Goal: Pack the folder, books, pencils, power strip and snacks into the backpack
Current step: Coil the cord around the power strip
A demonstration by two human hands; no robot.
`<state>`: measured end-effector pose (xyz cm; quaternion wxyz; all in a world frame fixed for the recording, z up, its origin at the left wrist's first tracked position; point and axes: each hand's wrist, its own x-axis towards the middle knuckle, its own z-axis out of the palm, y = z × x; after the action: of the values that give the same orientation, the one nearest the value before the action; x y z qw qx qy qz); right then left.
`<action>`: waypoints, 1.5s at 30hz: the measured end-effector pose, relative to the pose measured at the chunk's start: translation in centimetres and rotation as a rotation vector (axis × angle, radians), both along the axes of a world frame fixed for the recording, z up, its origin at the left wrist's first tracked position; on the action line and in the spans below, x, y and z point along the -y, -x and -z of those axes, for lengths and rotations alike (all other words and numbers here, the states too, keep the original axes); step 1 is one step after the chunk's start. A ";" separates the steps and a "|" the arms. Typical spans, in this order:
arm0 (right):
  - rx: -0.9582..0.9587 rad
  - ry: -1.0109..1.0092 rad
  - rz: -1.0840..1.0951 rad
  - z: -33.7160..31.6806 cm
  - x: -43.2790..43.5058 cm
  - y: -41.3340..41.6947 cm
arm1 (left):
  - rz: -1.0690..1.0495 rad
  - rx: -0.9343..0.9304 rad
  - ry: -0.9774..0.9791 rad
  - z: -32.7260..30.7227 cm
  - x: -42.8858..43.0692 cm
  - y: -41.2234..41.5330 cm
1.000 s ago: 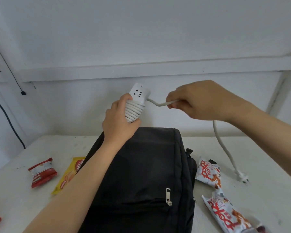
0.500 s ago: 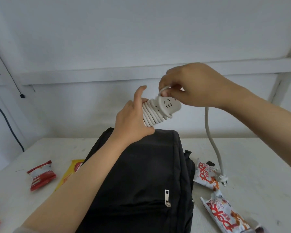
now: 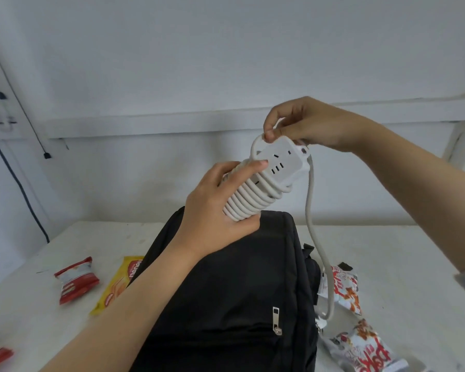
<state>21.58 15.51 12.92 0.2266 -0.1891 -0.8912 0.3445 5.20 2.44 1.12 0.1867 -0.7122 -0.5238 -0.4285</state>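
Swings power strip (image 3: 282,163) socket-face up versus earlier frame; grips coiled end with left hand (image 3: 215,213), pinches cord (image 3: 310,200) loop at top with right hand (image 3: 306,126), above backpack (image 3: 239,291).

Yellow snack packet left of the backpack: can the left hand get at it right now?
Probably not: the left hand has its grip full, holding the cable-wound white power strip. Otherwise the way looks free; the yellow snack packet lies uncovered on the white table.
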 end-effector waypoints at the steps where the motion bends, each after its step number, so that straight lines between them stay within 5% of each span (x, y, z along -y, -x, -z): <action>1: -0.004 0.035 -0.009 0.5 -0.1 0.2 | 0.022 0.061 -0.011 0.0 0.1 0.0; 7: -0.009 0.262 0.016 4.0 0.3 0.7 | 0.075 0.460 -0.059 -0.9 0.5 0.4; 11: -0.025 0.502 -0.013 5.4 1.6 0.7 | -0.085 0.415 -0.051 -0.9 0.4 1.2; 17: 0.053 0.485 0.054 6.6 3.6 0.8 | -0.267 0.393 -0.018 0.0 0.0 1.9; 22: 0.374 -0.101 0.213 6.3 5.8 0.4 | -0.420 0.374 0.056 0.5 -0.4 2.8; 26: 0.349 -0.808 0.424 5.2 7.2 0.1 | -0.476 0.255 0.172 0.6 -0.6 3.5; 31: 0.252 -1.134 0.311 2.6 7.0 -0.4 | -0.388 0.000 0.303 0.1 -0.3 4.0; 37: 0.193 -0.795 0.034 -0.2 5.1 0.1 | -0.228 -0.187 0.360 -0.5 1.0 2.8; 45: 0.232 -0.099 -0.201 -0.8 3.0 0.2 | 0.028 -0.229 0.161 0.0 3.9 0.3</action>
<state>21.33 12.50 13.68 0.0953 -0.1261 -0.9417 0.2971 4.86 -1.48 1.07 0.1818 -0.7763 -0.5218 -0.3034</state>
